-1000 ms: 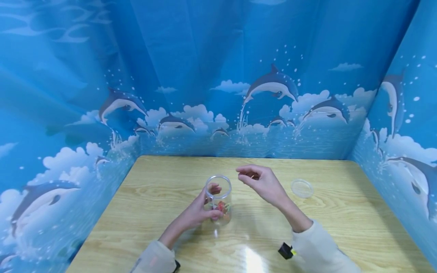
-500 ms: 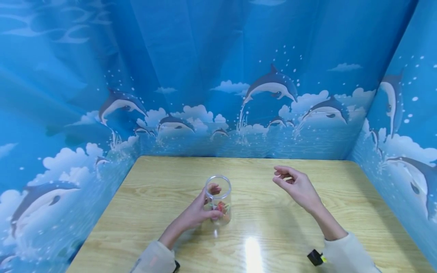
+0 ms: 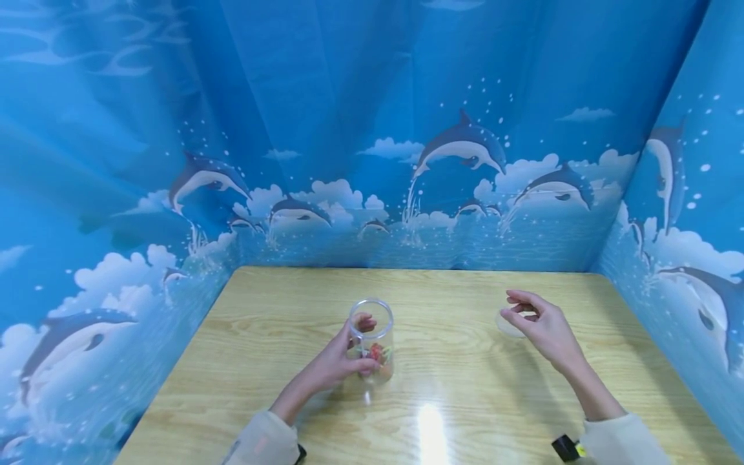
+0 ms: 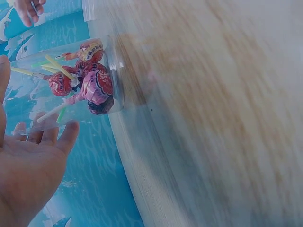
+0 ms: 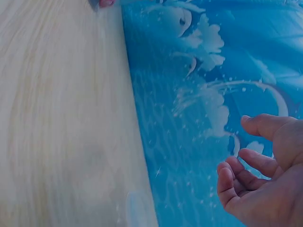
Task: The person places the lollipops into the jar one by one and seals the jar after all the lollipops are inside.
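A clear, lidless plastic jar [image 3: 382, 341] stands upright on the table with several wrapped lollipops [image 4: 97, 86] in its lower part. My left hand [image 3: 336, 365] grips it from the left, thumb in front and fingers round the back. In the left wrist view, red, pink and orange wrappers show with their yellow, green and white sticks. Off to the right, my right hand [image 3: 546, 330] hovers over a round clear lid [image 3: 507, 327], which it partly covers in the head view. Its fingers are loosely bent with nothing between them. The lid's edge [image 5: 136, 208] also shows low in the right wrist view.
The wood-grain table [image 3: 279, 303] ends at a blue dolphin-print curtain [image 3: 349, 129] along its back and sides. A bright light reflection [image 3: 431, 433] lies on the tabletop near the front.
My right hand has moved away from beside the jar to the right, over the lid, and its fingers stay loosely bent. The left hand and the jar have stayed in place.
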